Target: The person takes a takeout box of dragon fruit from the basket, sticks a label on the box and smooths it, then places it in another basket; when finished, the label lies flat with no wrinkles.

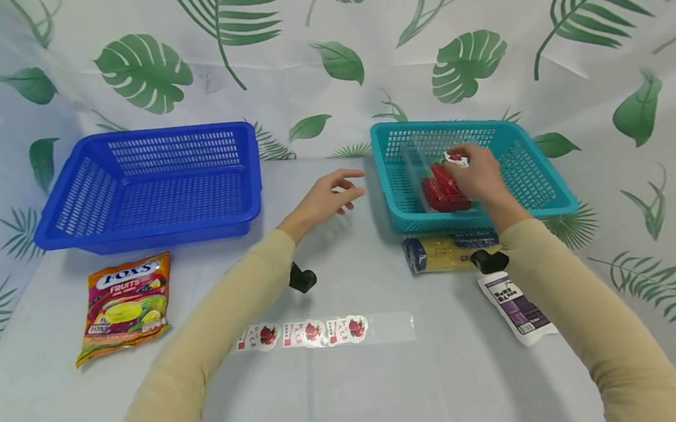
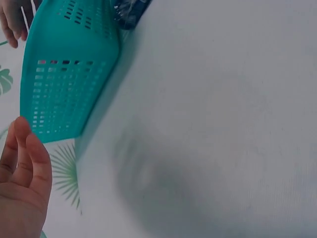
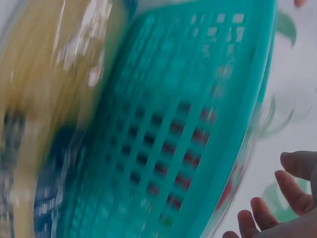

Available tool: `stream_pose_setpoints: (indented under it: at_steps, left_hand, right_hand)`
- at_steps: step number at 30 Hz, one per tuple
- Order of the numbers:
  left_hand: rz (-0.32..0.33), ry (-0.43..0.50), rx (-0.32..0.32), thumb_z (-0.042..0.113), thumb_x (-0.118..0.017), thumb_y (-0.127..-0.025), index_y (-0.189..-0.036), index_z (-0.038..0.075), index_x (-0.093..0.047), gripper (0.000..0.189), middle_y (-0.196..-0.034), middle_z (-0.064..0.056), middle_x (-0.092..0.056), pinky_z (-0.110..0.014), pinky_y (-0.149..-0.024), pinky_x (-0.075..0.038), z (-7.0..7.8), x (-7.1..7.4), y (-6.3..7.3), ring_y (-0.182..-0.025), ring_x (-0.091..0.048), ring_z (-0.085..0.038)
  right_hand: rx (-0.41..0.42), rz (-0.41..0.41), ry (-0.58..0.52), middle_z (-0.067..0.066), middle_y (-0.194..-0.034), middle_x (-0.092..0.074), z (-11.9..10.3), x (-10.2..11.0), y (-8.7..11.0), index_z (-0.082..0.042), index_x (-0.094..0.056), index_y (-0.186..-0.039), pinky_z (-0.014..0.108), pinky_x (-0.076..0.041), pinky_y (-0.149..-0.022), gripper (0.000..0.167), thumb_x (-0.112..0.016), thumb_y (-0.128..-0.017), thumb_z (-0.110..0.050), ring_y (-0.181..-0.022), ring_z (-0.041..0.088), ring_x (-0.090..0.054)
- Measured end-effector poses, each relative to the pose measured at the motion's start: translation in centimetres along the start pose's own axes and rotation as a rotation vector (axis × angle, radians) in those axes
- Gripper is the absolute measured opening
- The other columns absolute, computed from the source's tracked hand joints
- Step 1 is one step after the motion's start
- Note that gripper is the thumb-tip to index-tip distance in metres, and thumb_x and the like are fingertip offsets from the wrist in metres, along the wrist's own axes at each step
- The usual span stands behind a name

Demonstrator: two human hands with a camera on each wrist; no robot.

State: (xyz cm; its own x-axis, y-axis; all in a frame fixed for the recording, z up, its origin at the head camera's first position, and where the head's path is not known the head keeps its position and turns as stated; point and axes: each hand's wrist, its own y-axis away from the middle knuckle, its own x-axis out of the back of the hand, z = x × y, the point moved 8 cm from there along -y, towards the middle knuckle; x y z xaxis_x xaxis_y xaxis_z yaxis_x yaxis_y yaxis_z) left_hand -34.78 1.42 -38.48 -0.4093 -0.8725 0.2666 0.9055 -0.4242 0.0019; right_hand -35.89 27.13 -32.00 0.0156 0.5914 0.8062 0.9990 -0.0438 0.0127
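Note:
My right hand is over the teal basket, above a clear plastic box with red contents. A pomegranate sticker shows right at its fingertips. In the right wrist view, the fingers are apart and loosely bent, with the box's clear edge close by. My left hand hovers left of the teal basket, fingers relaxed and holding nothing; the left wrist view shows its fingertips overlapping the basket's corner. A clear strip of pomegranate stickers lies on the table, its right end bare.
A blue basket stands at the left, with a Fox's fruit candy bag before it. In front of the teal basket lie a spaghetti pack and a white and purple pouch. Leaf-patterned cloth rises behind.

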Motion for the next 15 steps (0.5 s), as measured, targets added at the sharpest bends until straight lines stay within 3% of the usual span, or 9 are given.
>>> stream_pose_setpoints:
  at_steps: [2, 8, 15]
  left_hand:
    - [0.01, -0.006, -0.006, 0.033, -0.06, -0.098, -0.142, 0.024, -0.05, 0.046, -0.117, -0.007, -0.058, -0.035, -0.079, -0.053, 0.1, 0.4, 0.2, -0.098, -0.061, -0.035]
    - [0.027, -0.018, -0.026, 0.033, -0.061, -0.098, -0.141, 0.023, -0.052, 0.045, -0.117, -0.007, -0.059, -0.036, -0.078, -0.052, 0.4, 1.8, 0.7, -0.097, -0.062, -0.035]
    - [0.011, -0.102, -0.016, 0.031, -0.06, -0.099, -0.142, 0.021, -0.051, 0.045, -0.118, -0.007, -0.058, -0.035, -0.08, -0.052, 1.0, 3.8, 1.5, -0.097, -0.061, -0.031]
  right_hand:
    - [0.035, -0.008, -0.019, 0.025, -0.147, -0.037, -0.9, -0.6, 0.4, -0.002, -0.046, -0.142, 0.058, -0.038, -0.101, 0.046, -0.052, -0.102, -0.024, -0.134, 0.043, -0.035]
    - [0.11, -0.002, -0.069, 0.021, -0.145, -0.043, -3.1, -2.2, 1.3, -0.005, -0.047, -0.142, 0.054, -0.039, -0.102, 0.045, -0.052, -0.102, -0.024, -0.128, 0.037, -0.043]
    - [0.183, -0.026, -0.096, 0.016, -0.146, -0.044, -5.3, -3.4, 2.2, -0.007, -0.047, -0.142, 0.052, -0.035, -0.107, 0.046, -0.054, -0.101, -0.027, -0.132, 0.035, -0.04]
